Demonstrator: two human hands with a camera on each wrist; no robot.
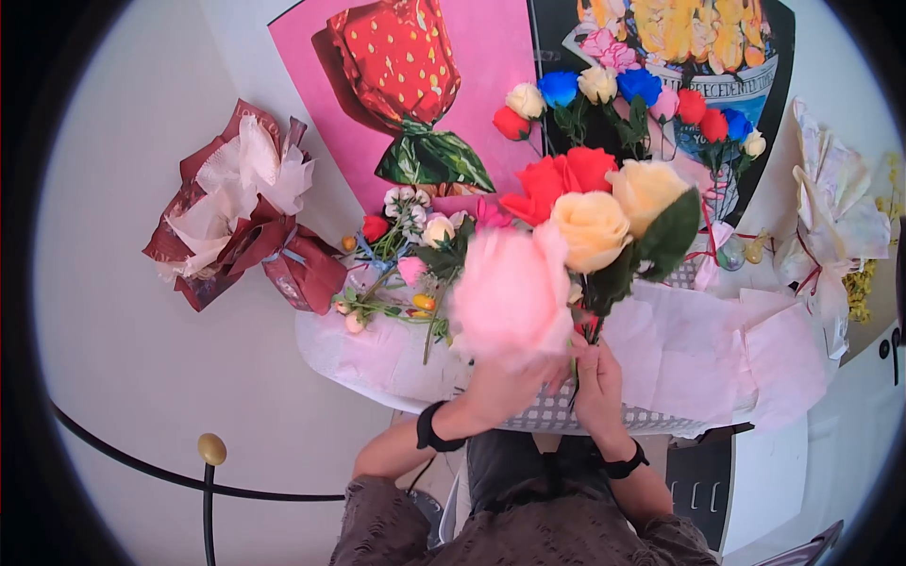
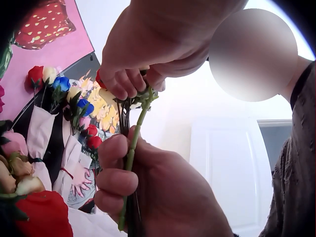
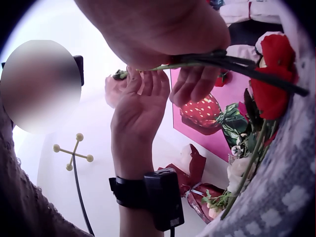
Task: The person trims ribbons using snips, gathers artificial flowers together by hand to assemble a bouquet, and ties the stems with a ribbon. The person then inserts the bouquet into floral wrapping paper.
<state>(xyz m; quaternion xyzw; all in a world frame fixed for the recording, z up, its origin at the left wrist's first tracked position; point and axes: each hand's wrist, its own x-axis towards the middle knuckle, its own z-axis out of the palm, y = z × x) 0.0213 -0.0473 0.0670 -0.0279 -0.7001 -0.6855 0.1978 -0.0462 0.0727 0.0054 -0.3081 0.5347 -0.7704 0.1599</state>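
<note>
In the head view a large pink rose (image 1: 510, 297), slightly blurred, stands in front of two cream roses (image 1: 590, 231) and a red rose (image 1: 552, 184). My right hand (image 1: 599, 377) grips the bunch of stems below the blooms. Dark stems (image 3: 247, 66) poke out past it in the right wrist view. Just under the pink bloom, my left hand (image 1: 510, 385) pinches that rose's stem with its fingertips. The left wrist view shows this thick green stem (image 2: 139, 123) running alongside the darker ones into the right hand. The pink rose partly covers the left hand from above.
Loose small flowers (image 1: 411, 269) lie on the table's left side. Pale pink wrapping paper (image 1: 679, 354) covers the right. Wrapped bouquets stand in dark red paper (image 1: 307, 269) and white paper (image 1: 835, 208). Blue, red and cream roses (image 1: 637, 87) rise at the back before posters.
</note>
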